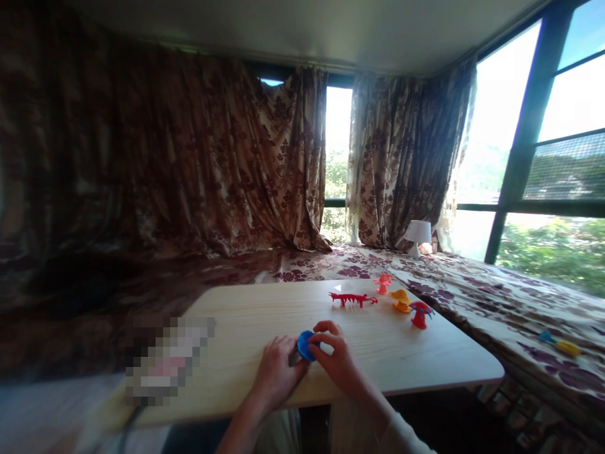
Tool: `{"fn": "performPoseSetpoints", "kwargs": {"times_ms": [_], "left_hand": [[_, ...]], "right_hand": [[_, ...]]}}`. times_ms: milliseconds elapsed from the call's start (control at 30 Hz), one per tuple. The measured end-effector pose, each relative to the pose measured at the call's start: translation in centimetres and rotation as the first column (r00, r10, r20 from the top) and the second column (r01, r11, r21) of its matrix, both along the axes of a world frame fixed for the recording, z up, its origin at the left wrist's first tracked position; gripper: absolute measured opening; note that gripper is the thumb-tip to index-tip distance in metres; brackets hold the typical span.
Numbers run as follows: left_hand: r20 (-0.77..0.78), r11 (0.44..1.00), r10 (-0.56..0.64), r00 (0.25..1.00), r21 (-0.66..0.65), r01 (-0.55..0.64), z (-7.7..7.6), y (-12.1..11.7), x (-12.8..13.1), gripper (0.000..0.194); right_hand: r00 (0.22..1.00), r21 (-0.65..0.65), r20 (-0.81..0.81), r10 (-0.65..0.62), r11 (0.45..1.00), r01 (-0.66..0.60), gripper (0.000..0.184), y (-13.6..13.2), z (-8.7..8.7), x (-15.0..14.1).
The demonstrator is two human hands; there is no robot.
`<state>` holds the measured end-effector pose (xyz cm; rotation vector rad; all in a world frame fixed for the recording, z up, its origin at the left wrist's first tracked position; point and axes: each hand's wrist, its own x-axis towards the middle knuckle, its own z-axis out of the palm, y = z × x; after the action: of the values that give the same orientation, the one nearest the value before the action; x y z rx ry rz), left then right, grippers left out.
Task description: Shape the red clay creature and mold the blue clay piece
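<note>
The round blue plastic piece (pixel 306 345) is in both hands, over the middle of the bench's near part. The left hand (pixel 280 367) is curled around its left side; the right hand (pixel 336 354) has fingers bent onto its right side, partly covering it. The pale wood-grained bench (pixel 246 315) has rounded corners. Near the bench's far edge, right of its middle, stands a long, thin red toy with many legs and a curled end (pixel 352 299). Towards the bench's far right corner are a pinkish-red figure (pixel 383 283), a yellow-orange piece with a broad top (pixel 401 301) and a red piece with blue prongs (pixel 420 314). A pixelated patch (pixel 171 362) hides whatever is on the bench's left part. Right of the bench, a small blue and yellow item (pixel 566 347) lies on a floral cloth (pixel 529 315); beyond the bench stands a white lamp (pixel 418 234).
</note>
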<state>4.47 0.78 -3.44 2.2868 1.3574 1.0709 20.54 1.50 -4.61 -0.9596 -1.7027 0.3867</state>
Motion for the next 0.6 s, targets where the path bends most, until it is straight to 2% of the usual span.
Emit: {"fn": "performPoseSetpoints", "kwargs": {"times_ms": [267, 467, 600], "left_hand": [[0.025, 1.0, -0.025, 0.999, -0.011, 0.026, -0.02, 0.07, -0.22, 0.014], [0.096, 0.999, 0.009, 0.995, -0.046, -0.004, -0.29, 0.49, -0.3, 0.022], [0.125, 0.998, 0.022, 0.992, -0.059, -0.015, -0.49, 0.48, -0.36, 0.023]], "right_hand": [[1.0, 0.043, 0.012, 0.024, 0.999, -0.025, 0.01, 0.1, 0.07, 0.21], [0.998, 0.076, 0.002, 0.058, 0.995, -0.058, 0.014, -0.59, 0.65, 0.51], [0.996, 0.088, 0.026, 0.084, 0.992, -0.086, 0.022, -0.45, 0.36, 0.32]]}}
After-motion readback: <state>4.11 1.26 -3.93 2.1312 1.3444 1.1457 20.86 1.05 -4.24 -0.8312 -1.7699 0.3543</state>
